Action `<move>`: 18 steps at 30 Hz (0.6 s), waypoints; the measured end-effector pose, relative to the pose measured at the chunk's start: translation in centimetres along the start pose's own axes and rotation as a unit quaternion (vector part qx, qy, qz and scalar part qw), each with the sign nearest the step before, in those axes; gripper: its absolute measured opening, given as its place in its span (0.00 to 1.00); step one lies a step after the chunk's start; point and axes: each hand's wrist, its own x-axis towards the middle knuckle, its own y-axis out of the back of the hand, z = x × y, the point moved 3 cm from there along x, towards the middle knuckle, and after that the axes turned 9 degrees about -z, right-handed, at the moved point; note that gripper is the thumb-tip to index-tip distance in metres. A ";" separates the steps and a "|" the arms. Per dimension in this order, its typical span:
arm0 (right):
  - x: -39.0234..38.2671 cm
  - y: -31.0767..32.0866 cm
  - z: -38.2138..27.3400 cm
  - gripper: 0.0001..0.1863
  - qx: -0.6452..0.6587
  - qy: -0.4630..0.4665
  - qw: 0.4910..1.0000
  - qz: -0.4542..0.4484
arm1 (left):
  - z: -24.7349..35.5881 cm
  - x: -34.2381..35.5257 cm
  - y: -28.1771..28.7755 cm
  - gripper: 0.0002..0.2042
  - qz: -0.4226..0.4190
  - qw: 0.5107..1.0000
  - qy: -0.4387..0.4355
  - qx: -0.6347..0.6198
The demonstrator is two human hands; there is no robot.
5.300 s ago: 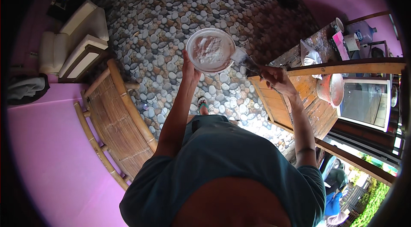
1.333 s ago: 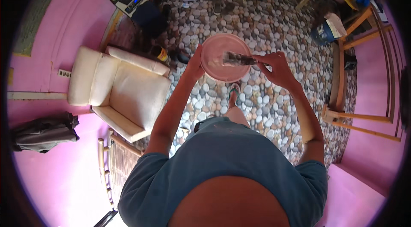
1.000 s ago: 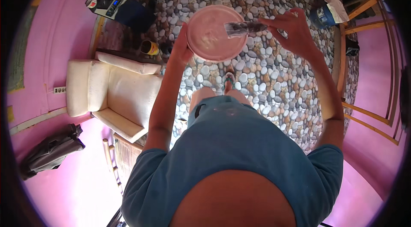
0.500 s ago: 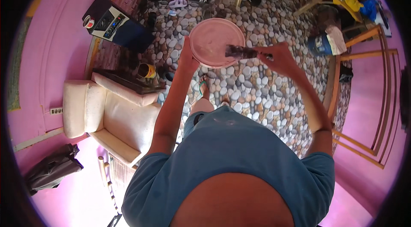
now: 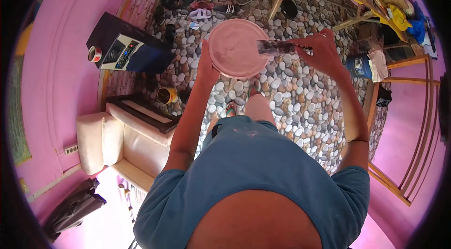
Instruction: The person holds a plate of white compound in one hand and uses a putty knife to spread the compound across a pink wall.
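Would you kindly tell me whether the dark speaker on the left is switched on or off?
On, it appears: the front panel of the speaker shows small coloured lights, including blue.

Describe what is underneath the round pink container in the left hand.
Grey pebble-patterned floor shows below, around the round pink container. The left hand holds its left side; its underside and the floor directly beneath are covered.
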 end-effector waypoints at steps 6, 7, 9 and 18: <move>9.7 1.3 7.8 0.09 0.007 0.063 0.994 -0.093 | 1.5 8.8 0.5 0.27 0.070 0.997 0.035 0.007; 11.4 1.4 9.0 0.09 0.005 0.061 0.993 -0.098 | 1.9 10.4 0.7 0.27 0.089 0.995 0.039 0.015; 14.2 1.5 10.7 0.10 0.047 0.115 0.982 -0.142 | 2.3 13.3 0.7 0.28 0.056 0.992 0.108 0.019; 25.5 1.4 16.2 0.12 0.076 0.221 0.952 -0.195 | 3.5 25.2 2.9 0.27 0.068 0.986 0.152 -0.018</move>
